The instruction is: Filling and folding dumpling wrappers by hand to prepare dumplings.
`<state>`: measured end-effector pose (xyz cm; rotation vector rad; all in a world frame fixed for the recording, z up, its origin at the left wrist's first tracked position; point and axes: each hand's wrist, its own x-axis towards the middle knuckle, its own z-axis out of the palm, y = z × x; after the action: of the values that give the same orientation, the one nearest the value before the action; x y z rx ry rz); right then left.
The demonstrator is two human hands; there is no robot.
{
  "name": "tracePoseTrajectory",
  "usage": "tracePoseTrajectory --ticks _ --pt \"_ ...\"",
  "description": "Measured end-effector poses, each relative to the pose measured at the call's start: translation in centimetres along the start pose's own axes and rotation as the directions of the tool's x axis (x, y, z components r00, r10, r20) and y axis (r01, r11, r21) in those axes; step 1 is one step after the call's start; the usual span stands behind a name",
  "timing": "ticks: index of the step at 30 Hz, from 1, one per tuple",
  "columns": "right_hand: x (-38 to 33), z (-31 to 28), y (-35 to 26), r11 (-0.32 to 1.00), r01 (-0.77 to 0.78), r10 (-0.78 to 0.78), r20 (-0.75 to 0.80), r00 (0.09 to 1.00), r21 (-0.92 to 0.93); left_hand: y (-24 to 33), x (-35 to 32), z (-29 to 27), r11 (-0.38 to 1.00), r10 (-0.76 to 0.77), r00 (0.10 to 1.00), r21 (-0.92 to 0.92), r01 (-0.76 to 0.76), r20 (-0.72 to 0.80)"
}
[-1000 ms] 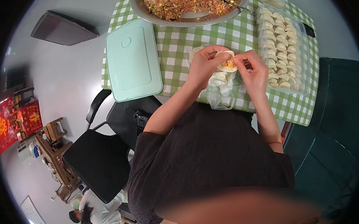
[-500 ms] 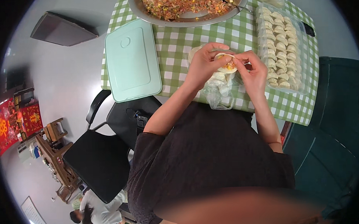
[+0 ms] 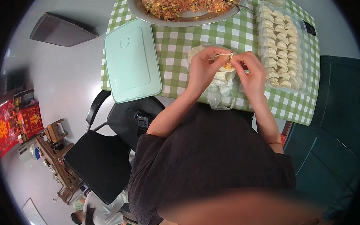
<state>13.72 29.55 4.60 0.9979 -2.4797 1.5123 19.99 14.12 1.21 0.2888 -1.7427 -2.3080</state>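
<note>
Between my hands is a round dumpling wrapper (image 3: 228, 68) with orange and yellow filling on it, its far edge pinched up. My left hand (image 3: 204, 68) grips its left side, thumb over the filling. On the other side, the fingertips of my right hand (image 3: 250, 70) pinch the wrapper's edge. Below them lies a clear plastic bag (image 3: 220, 97) with pale wrappers inside, partly covered by my hands. To the right, a clear tray (image 3: 304, 74) holds rows of folded dumplings (image 3: 281, 45).
A metal basin (image 3: 177, 23) of chopped filling, with a spoon handle (image 3: 243, 7), stands at the far edge. A pale green lid (image 3: 132, 62) lies on the left of the checked tablecloth (image 3: 173, 45). Black chairs (image 3: 98, 159) stand left; a person (image 3: 104, 208) is farther behind.
The wrapper has gone from lying open and flat to having its far edge drawn up and pinched. My right hand has shifted slightly left, closer to my left fingers.
</note>
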Motion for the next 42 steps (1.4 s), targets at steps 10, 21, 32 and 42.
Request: tracePoseTrajectory --ticks 10,21,32,42 --pt "-0.3 0.4 0.4 0.981 -0.149 0.146 0.033 0.989 0.120 1.6 -0.2 0.1 0.889 0.013 1.000 0.458 -0.013 0.003" --pt "-0.7 0.5 1.1 0.968 -0.150 0.158 -0.025 0.987 0.199 0.5 -0.1 -0.7 0.982 -0.102 0.990 -0.148 0.115 0.094" --pt "-0.9 0.8 0.7 1.000 0.006 -0.006 -0.031 0.999 0.017 1.4 -1.0 0.7 0.823 0.176 0.984 0.554 -0.126 -0.037" --pt "-1.1 0.9 0.9 0.983 -0.109 0.112 -0.008 0.994 0.150 1.2 -1.2 0.8 0.769 0.231 0.973 0.615 -0.174 -0.013"
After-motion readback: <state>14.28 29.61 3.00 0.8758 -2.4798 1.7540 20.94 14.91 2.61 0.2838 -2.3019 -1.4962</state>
